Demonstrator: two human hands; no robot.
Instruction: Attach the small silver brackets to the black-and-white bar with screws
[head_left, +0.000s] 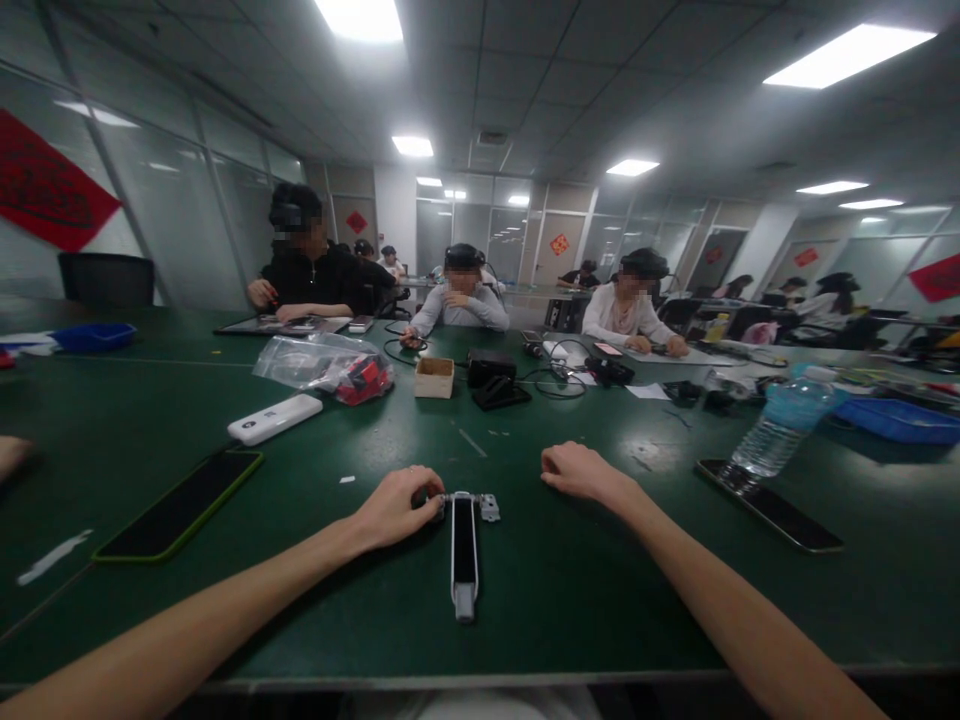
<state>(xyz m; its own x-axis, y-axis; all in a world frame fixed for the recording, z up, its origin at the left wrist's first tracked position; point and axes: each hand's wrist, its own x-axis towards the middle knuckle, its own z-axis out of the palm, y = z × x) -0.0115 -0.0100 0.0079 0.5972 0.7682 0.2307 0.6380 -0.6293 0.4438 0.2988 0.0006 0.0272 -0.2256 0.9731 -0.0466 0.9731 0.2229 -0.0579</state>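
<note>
On the green table in front of me lies a slim device (pixel 465 550) with a white frame, a black face and a grey block at its near end. A small metal bracket (pixel 490 508) sticks out to the right at its far end. My left hand (pixel 401 508) has thumb and fingers closed around the matching left metal part, which the fingers mostly cover. My right hand (pixel 577 470) rests on the table to the right, apart from the device. Its fingers are curled in, and nothing shows in them.
A phone (pixel 180 508) and white power bank (pixel 275 419) lie left. Beyond are a plastic bag (pixel 322 365), small box (pixel 434 379) and black stand (pixel 501 390). A water bottle (pixel 780 425) touches another phone (pixel 784 518) right. Several people sit opposite; someone's hand (pixel 11 455) shows far left.
</note>
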